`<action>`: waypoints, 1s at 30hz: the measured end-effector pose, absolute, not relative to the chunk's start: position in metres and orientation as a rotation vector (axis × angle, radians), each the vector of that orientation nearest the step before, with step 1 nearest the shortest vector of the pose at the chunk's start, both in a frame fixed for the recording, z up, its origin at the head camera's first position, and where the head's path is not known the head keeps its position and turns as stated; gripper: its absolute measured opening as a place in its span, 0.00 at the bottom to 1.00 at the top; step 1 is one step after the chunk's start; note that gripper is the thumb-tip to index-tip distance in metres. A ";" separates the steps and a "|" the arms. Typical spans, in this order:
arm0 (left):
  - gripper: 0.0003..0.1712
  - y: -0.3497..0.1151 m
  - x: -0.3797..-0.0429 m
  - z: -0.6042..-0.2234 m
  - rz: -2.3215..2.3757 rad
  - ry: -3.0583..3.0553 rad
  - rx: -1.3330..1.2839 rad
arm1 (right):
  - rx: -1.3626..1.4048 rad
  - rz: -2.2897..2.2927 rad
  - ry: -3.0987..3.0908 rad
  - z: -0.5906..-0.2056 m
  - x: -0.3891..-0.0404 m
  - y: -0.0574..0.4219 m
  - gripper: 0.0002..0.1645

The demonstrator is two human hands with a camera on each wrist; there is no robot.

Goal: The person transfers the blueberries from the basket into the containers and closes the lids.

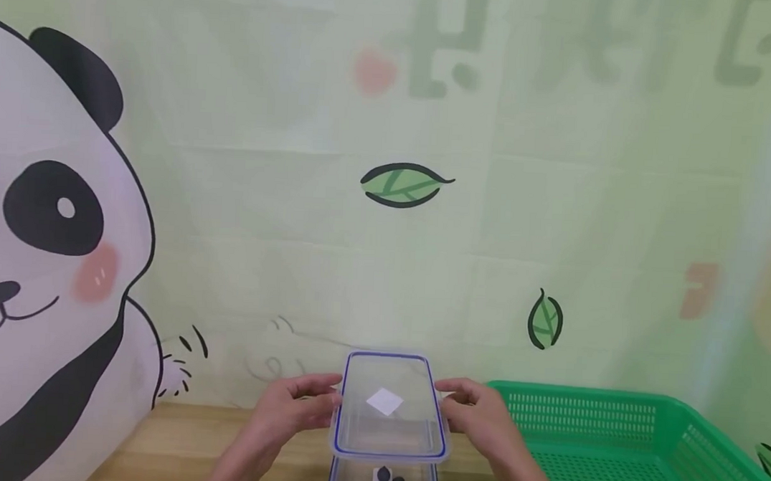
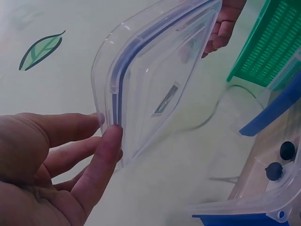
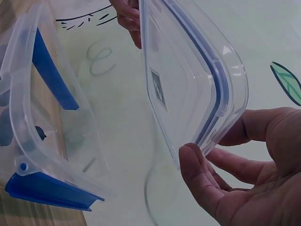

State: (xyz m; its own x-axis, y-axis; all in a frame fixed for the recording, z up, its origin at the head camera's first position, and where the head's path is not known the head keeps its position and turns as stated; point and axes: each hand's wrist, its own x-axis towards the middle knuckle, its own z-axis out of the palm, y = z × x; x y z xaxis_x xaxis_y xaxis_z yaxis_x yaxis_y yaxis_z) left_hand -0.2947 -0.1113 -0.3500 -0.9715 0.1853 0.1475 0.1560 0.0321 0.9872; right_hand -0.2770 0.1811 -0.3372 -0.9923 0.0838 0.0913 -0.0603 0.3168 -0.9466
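A clear plastic lid with a blue seal and a small white label is held in the air, tilted, by both hands. My left hand pinches its left edge between thumb and fingers. On the opposite edge my right hand pinches it the same way. Below the lid stands a clear plastic food container, apart from it, with blue side latches hanging outward. Small dark round objects lie inside the container; their kind cannot be told. The lid hides the container's far part in the head view.
A green perforated plastic basket sits to the right on the wooden table. Behind the table hangs a pale green cloth backdrop printed with a panda and leaves.
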 end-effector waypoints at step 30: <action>0.16 -0.091 -0.291 -0.348 2.223 2.675 0.238 | 0.032 1.738 -2.247 -0.339 -0.274 0.180 0.14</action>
State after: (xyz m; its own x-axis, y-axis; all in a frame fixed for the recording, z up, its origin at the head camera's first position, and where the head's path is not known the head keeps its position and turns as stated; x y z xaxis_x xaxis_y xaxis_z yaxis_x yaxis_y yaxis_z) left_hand -0.2909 -0.0914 -0.3475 -0.9321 -0.1137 0.3440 0.3173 0.2019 0.9266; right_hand -0.2736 0.1805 -0.3394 -0.9548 0.1637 0.2480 -0.1989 0.2679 -0.9427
